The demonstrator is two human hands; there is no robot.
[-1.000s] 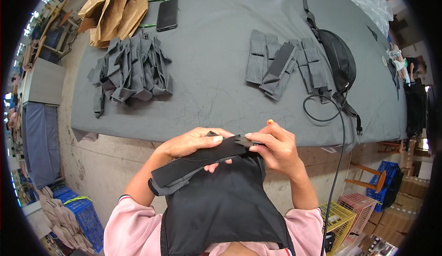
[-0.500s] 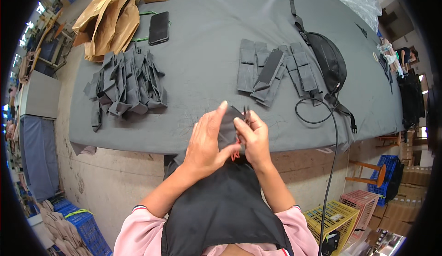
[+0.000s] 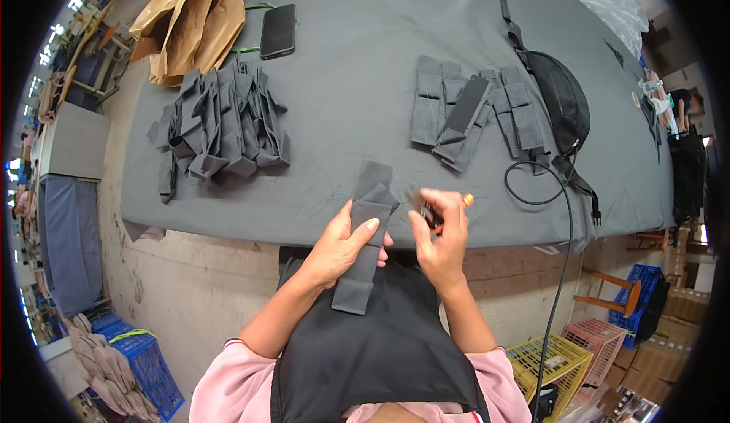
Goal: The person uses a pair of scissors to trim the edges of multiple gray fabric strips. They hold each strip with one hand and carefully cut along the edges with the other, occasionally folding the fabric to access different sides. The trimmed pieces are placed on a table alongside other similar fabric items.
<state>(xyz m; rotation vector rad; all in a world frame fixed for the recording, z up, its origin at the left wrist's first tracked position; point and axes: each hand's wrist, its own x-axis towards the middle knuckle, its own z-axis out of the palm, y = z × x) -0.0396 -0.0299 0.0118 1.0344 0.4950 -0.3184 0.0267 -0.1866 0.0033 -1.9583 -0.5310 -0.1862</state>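
Observation:
My left hand [image 3: 342, 244] grips a dark grey fabric strip [image 3: 357, 271] with sewn folds, thumb on top and fingertips showing at its right side. The strip slants from above the table's near edge down over my black apron [image 3: 365, 354]. To its right, apart from it, my right hand [image 3: 443, 233] is closed around small thread snips [image 3: 433, 216]. Their dark tip is blurred, and an orange-red end [image 3: 468, 199] sticks out beyond the fingers. Ahead to the left lies a heap of similar grey strips [image 3: 220, 130]; ahead to the right, several flat pocketed pieces [image 3: 460, 111].
A phone [image 3: 277, 31] and a brown paper bag [image 3: 194, 23] lie at the far left of the grey-covered table [image 3: 342, 73]. A black waist bag [image 3: 559, 100] with a dark cable [image 3: 571, 240] is at right. Plastic crates [image 3: 551, 354] stand on the floor.
The fabric strip has been turned and now lies extended downward in my left hand. My right hand has moved away from it to the right with the snips. The view has shifted slightly.

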